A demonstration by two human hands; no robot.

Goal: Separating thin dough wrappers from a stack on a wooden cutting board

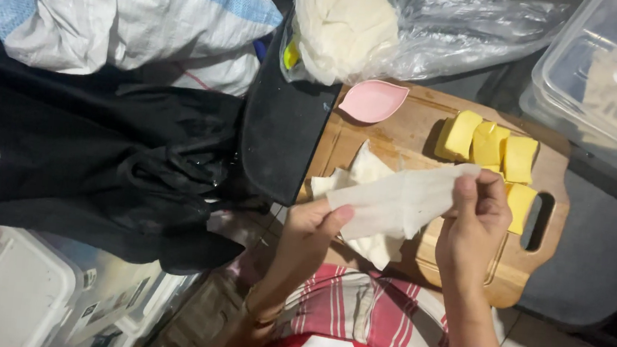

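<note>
Both my hands hold up one thin white pastry sheet (397,197) above a wooden cutting board (418,127). My left hand (310,230) pinches its lower left edge and my right hand (476,216) pinches its upper right corner. More white sheets (369,168) lie stacked on the board under it. Several yellow blocks (488,144) sit on the board's right part, close to my right hand. A small pink leaf-shaped dish (373,100) rests at the board's top left.
A clear plastic bag with a white stack (346,22) lies behind the board. A clear plastic tub (611,82) stands at the right. A black tray (279,129) leans left of the board, beside black cloth (98,168) and woven sacks (136,10).
</note>
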